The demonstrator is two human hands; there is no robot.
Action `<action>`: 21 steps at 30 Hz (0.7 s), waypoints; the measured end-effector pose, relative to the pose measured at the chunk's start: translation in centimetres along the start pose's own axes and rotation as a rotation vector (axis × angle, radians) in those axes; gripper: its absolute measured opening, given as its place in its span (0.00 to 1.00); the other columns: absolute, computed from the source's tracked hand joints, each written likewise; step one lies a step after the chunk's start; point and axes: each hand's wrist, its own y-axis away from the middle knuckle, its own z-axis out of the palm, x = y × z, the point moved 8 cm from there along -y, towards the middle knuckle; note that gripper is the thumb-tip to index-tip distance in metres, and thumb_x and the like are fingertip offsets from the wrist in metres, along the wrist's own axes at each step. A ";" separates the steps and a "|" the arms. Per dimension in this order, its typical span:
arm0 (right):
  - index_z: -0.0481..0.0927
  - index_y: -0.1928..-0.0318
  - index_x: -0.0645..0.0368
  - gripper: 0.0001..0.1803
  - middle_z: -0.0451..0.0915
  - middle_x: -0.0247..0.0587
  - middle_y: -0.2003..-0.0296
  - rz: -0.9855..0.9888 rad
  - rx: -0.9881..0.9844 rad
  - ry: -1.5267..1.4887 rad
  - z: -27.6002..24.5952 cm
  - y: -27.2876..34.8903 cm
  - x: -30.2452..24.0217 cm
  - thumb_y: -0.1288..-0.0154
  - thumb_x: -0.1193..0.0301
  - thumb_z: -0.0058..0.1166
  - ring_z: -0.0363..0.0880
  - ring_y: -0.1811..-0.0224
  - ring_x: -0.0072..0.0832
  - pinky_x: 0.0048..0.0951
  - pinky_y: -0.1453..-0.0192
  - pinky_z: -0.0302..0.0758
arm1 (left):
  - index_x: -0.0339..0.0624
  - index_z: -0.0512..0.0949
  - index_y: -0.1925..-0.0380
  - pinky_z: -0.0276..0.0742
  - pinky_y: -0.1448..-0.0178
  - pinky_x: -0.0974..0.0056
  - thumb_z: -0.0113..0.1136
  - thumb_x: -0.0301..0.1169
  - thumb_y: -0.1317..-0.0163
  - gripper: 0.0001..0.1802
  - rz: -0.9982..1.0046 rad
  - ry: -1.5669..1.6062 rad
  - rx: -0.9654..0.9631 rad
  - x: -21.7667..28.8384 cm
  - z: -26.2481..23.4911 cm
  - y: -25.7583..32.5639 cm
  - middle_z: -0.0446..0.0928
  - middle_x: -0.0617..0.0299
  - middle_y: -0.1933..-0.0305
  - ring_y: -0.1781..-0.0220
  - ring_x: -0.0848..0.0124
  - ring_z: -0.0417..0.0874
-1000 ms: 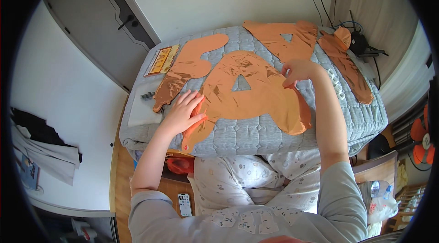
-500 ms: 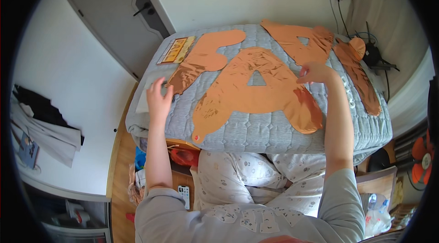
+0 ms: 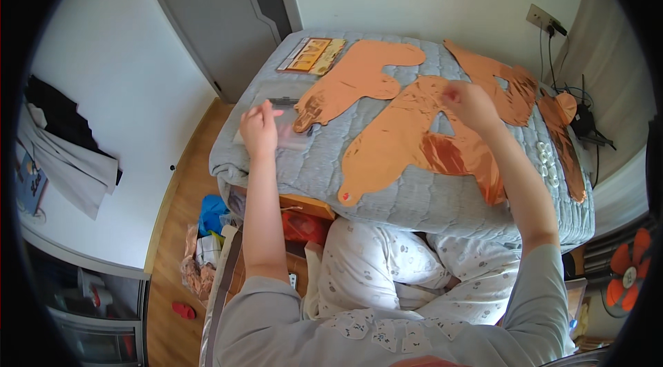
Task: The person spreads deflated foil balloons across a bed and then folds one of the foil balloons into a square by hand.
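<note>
A large orange foil balloon [image 3: 414,139], shaped like a letter, lies flat on the grey quilted bed [image 3: 304,174]. My right hand [image 3: 471,103] pinches its upper part near the cut-out hole. My left hand [image 3: 260,129] is at the bed's left edge, its fingers closed on a clear plastic bag [image 3: 293,140] lying there. Just right of that hand is a second orange foil balloon [image 3: 352,80].
More orange foil shapes [image 3: 507,80] cover the bed's far right side. A flat orange and yellow packet [image 3: 312,55] lies near the grey door [image 3: 207,8]. Cables hang from a wall socket [image 3: 542,18]. Bags [image 3: 210,215] clutter the wooden floor on the left; a fan [image 3: 625,274] stands lower right.
My left hand has left the big balloon's lower edge, swung left and come down on the clear bag. My right hand has stayed on the balloon's upper part.
</note>
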 end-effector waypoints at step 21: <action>0.85 0.59 0.53 0.14 0.83 0.38 0.62 -0.645 -0.303 0.157 17.9 -5.0 -26.5 0.37 0.58 0.65 0.84 0.53 0.40 0.45 0.49 0.79 | 0.40 0.86 0.82 0.66 0.39 0.52 0.59 0.40 0.31 0.22 0.263 -0.097 0.028 1.8 0.6 1.0 0.87 0.67 0.67 0.59 0.61 0.81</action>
